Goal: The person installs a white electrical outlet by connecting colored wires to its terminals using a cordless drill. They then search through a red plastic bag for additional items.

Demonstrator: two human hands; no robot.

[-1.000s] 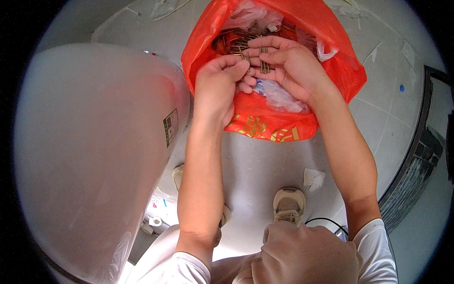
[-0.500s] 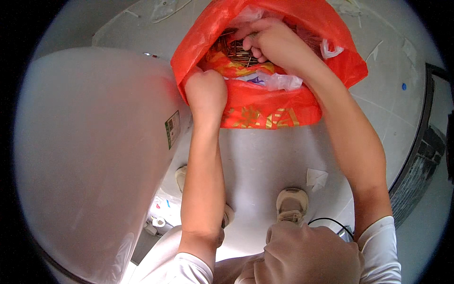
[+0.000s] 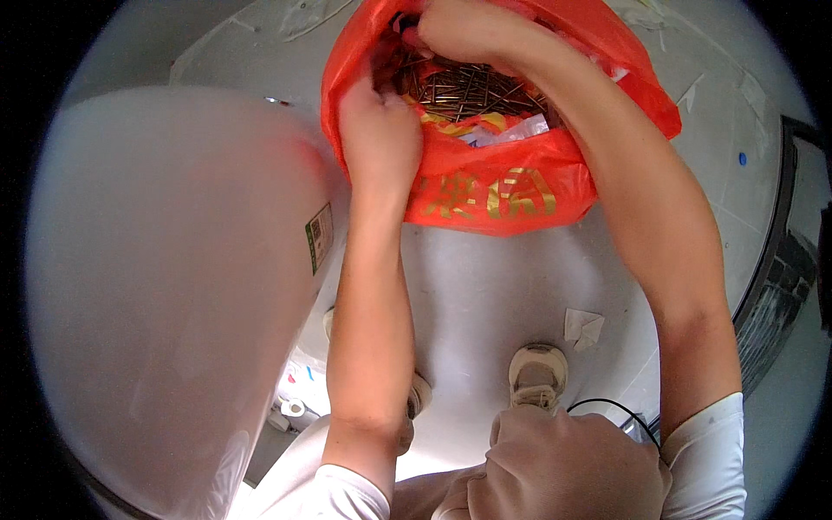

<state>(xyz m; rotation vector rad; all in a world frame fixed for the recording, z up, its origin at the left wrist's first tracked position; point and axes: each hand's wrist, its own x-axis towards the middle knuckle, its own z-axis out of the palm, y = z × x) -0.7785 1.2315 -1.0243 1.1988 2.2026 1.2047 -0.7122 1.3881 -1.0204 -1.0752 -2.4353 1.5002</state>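
Note:
A large red plastic bag (image 3: 563, 178) with gold printing hangs wide open in front of me, above the floor. Many loose brown metal nails or screws (image 3: 468, 91) lie in it, too small to tell which. My left hand (image 3: 380, 143) is closed round the bag's near left rim. Across the opening reaches my right hand (image 3: 464, 33), at the far left inside the bag. Its fingers curl beside a small dark and pinkish thing, mostly hidden. Crumpled clear plastic (image 3: 524, 130) and a yellow-and-red wrapper lie by the near rim.
A big pale, glossy, rounded surface (image 3: 173, 260) with a label fills the left side. On the grey floor are a scrap of white paper (image 3: 583, 328) and a small blue cap (image 3: 743, 159). A dark frame (image 3: 767, 260) curves along the right.
My right hand has moved left and farther away inside the bag, uncovering more of the metal pieces. The bag has shifted slightly, with my left hand staying on its rim.

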